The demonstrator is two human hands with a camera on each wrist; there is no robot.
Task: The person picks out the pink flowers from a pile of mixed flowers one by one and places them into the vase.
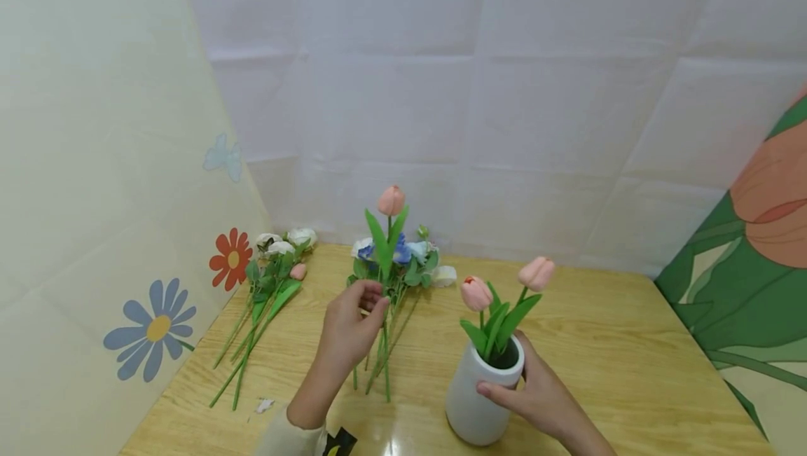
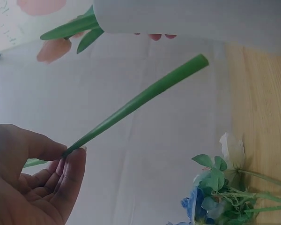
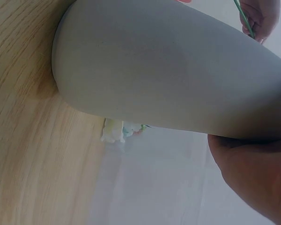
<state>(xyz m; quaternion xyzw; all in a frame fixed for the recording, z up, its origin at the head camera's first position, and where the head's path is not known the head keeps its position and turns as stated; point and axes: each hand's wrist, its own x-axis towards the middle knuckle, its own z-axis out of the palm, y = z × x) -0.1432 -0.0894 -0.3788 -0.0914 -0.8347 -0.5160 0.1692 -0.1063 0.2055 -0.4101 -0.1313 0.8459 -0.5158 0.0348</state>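
Upright in front of my left hand [image 1: 354, 323] is a pink tulip [image 1: 391, 201], its green stem [image 2: 140, 104] pinched between thumb and fingertips. The stem's lower end hangs free below the hand. My right hand [image 1: 543, 391] grips a white vase [image 1: 474, 400] near its rim, thumb on the front and fingers round the far side. The vase stands on the table, tilted slightly. Two pink tulips [image 1: 477, 294] with green leaves rise out of its mouth; their stem ends are hidden inside. In the right wrist view the vase wall [image 3: 164, 65] fills most of the picture.
Behind my left hand lies a bunch of blue and white flowers [image 1: 403, 253]. Further left on the wooden table [image 1: 599, 344] are white roses [image 1: 280, 246] and a pink tulip bud [image 1: 298, 271]. A white scrap [image 1: 264, 405] lies near the front. Printed cloth walls enclose the table.
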